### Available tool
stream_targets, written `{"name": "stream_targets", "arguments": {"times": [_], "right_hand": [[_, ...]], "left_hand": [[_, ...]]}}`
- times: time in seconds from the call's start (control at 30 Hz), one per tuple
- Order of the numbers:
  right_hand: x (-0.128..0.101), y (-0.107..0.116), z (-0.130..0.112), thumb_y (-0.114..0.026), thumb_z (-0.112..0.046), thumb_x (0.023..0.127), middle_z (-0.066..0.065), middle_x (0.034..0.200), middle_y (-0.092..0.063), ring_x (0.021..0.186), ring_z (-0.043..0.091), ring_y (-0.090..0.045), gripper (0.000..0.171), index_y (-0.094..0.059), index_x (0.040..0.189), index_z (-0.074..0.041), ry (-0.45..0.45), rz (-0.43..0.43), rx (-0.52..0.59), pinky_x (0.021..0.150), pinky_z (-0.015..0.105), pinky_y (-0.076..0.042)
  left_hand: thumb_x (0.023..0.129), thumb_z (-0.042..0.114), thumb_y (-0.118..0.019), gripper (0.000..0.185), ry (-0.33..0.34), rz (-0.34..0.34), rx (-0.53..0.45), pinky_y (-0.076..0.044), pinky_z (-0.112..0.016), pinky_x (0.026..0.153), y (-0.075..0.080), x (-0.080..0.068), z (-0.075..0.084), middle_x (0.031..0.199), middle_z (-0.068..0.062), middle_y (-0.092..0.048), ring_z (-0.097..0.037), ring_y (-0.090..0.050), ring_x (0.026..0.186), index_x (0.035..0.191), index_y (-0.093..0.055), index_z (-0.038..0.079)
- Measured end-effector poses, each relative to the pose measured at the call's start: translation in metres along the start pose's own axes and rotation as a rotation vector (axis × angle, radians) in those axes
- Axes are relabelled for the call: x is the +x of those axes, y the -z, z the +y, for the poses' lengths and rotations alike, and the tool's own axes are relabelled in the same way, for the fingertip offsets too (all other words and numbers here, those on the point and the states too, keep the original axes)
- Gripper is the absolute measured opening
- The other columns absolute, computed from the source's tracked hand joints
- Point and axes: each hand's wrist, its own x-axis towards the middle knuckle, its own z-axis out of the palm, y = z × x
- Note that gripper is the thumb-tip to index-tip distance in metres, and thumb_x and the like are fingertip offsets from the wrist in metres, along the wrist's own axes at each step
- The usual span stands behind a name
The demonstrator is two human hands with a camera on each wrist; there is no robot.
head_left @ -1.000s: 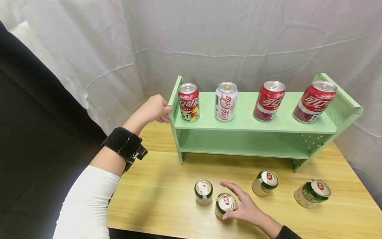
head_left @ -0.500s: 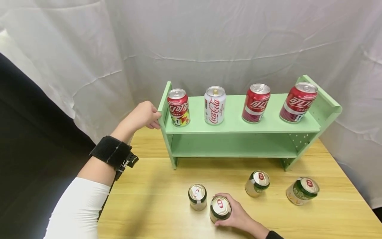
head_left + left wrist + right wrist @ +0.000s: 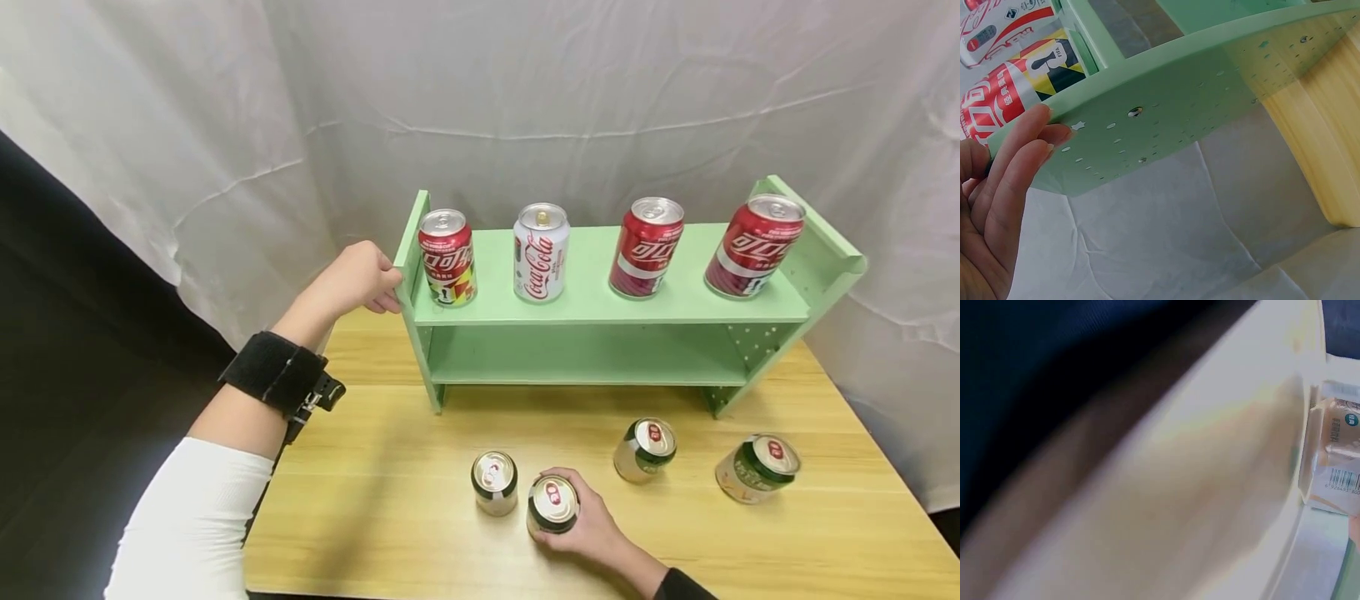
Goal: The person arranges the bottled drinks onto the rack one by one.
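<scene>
My left hand (image 3: 358,282) grips the upper front edge of the left side panel of a green two-tier shelf (image 3: 615,313). In the left wrist view, its fingers (image 3: 1013,172) lie against the panel's perforated outer face (image 3: 1166,115). Low on the wooden table, my right hand (image 3: 591,530) curls round an upright green-and-gold can (image 3: 553,502), thumb on the near side and fingers on the far side. That can appears to stand on the tabletop. Blur fills most of the right wrist view; a can with a barcode (image 3: 1338,450) shows at its right edge.
Another gold-topped can (image 3: 494,483) stands just left of the held one. Two more green cans (image 3: 645,450) (image 3: 757,468) stand to the right. On the upper tier are red cola cans (image 3: 647,247) and a white cola can (image 3: 541,254). A pale curtain (image 3: 570,100) hangs behind.
My right hand has closed from a spread-finger pose beside the green-and-gold can to a grip round it. The head view has shifted slightly. My left hand keeps hold of the shelf panel.
</scene>
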Motion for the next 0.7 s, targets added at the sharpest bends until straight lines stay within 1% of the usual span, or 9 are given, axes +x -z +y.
{"name": "stream_targets", "arguments": {"times": [0.13,0.2,0.27,0.37,0.43,0.57,0.7], "right_hand": [[0.010,0.007,0.010,-0.088,-0.004,0.054,0.006,0.109,-0.066,0.099,0.005,-0.061,0.078,-0.051,0.122,-0.005,-0.031,0.003,-0.005,0.090,0.027,-0.052],[0.016,0.015,0.010,-0.089,-0.008,0.054,0.007,0.110,-0.066,0.100,0.005,-0.060,0.079,-0.051,0.123,-0.005,-0.033,0.012,0.002,0.090,0.027,-0.052],[0.021,0.025,0.004,-0.089,-0.011,0.054,0.008,0.110,-0.066,0.099,0.003,-0.060,0.079,-0.051,0.123,-0.005,-0.016,0.013,-0.002,0.089,0.026,-0.052],[0.030,0.042,-0.009,-0.088,-0.010,0.054,0.012,0.109,-0.066,0.098,0.004,-0.061,0.079,-0.052,0.123,-0.003,0.035,0.016,-0.008,0.086,0.026,-0.054],[0.035,0.052,-0.020,-0.087,-0.008,0.054,0.012,0.109,-0.066,0.098,0.005,-0.061,0.078,-0.052,0.124,-0.004,0.072,0.023,-0.031,0.084,0.027,-0.054],[0.042,0.071,-0.040,-0.087,-0.007,0.054,0.007,0.110,-0.064,0.099,0.002,-0.059,0.080,-0.051,0.125,-0.005,0.092,0.057,-0.078,0.083,0.024,-0.053],[0.048,0.096,-0.050,-0.088,-0.002,0.051,-0.004,0.109,-0.062,0.097,-0.001,-0.058,0.081,-0.052,0.124,-0.003,0.071,0.128,-0.107,0.083,0.018,-0.051]], "left_hand": [[0.094,0.011,-0.044,0.029,0.014,0.001,0.010,-0.060,-0.032,0.066,0.003,-0.002,0.000,0.086,-0.021,-0.071,-0.022,-0.072,0.072,0.092,-0.066,-0.008],[0.093,0.011,-0.044,0.029,0.005,-0.001,0.011,-0.060,-0.032,0.066,0.003,-0.002,0.001,0.086,-0.021,-0.071,-0.023,-0.072,0.072,0.093,-0.066,-0.008],[0.093,0.011,-0.044,0.029,-0.003,-0.003,0.011,-0.060,-0.032,0.066,0.003,-0.001,0.002,0.086,-0.021,-0.071,-0.023,-0.072,0.071,0.092,-0.066,-0.008],[0.093,0.010,-0.044,0.029,-0.012,0.002,0.015,-0.060,-0.032,0.065,0.003,0.000,0.004,0.085,-0.021,-0.071,-0.023,-0.072,0.071,0.092,-0.066,-0.009],[0.092,0.010,-0.044,0.029,-0.011,0.007,0.017,-0.060,-0.032,0.065,0.004,0.000,0.005,0.085,-0.021,-0.071,-0.022,-0.072,0.070,0.093,-0.066,-0.009],[0.093,0.010,-0.044,0.029,-0.002,0.001,0.023,-0.060,-0.033,0.067,0.004,-0.002,0.005,0.085,-0.020,-0.071,-0.023,-0.071,0.071,0.095,-0.066,-0.009],[0.093,0.010,-0.044,0.029,0.012,-0.013,0.029,-0.060,-0.034,0.069,0.001,-0.002,0.003,0.085,-0.019,-0.072,-0.022,-0.071,0.072,0.094,-0.067,-0.008]]}}
